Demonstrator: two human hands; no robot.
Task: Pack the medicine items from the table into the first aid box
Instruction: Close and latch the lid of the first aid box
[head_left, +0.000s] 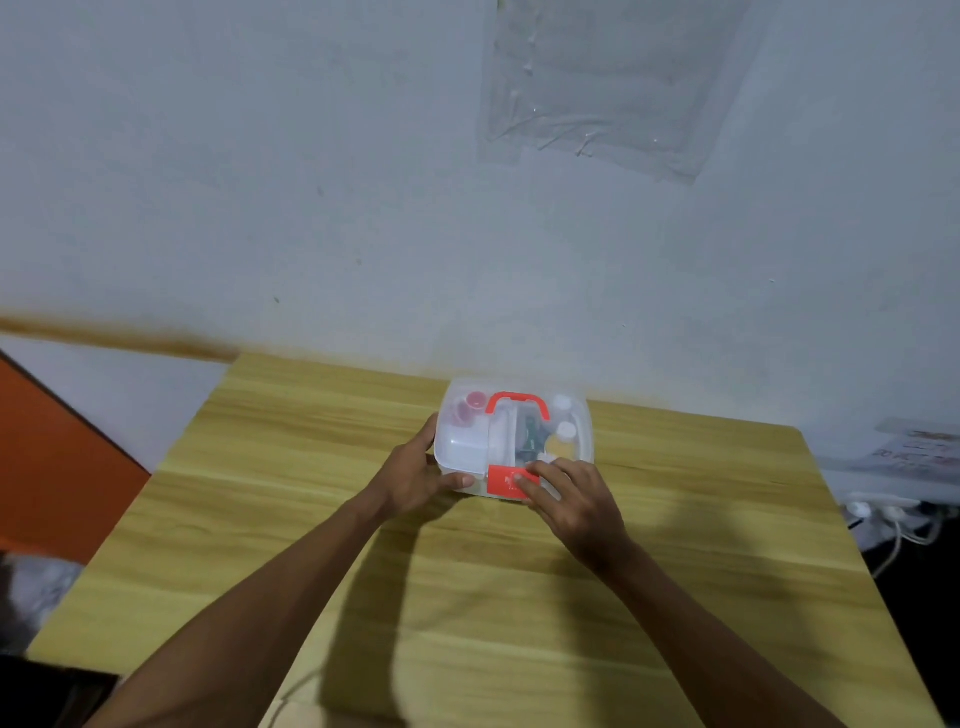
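Observation:
A clear plastic first aid box (467, 441) with a red handle (517, 402) and a red front latch (501, 483) stands on the wooden table, lid down. Through the lid I see pink round items at the back left, a white container, dark items in the middle and white bottle caps on the right. My left hand (415, 475) grips the box's front left corner, thumb along the front edge. My right hand (571, 499) rests its fingers on the red latch and the front right of the lid.
The wooden table (467, 597) runs up to a pale wall. An orange panel (52, 467) stands at the left. A power strip with white cables (888, 512) and papers (919, 447) lie past the table's right edge.

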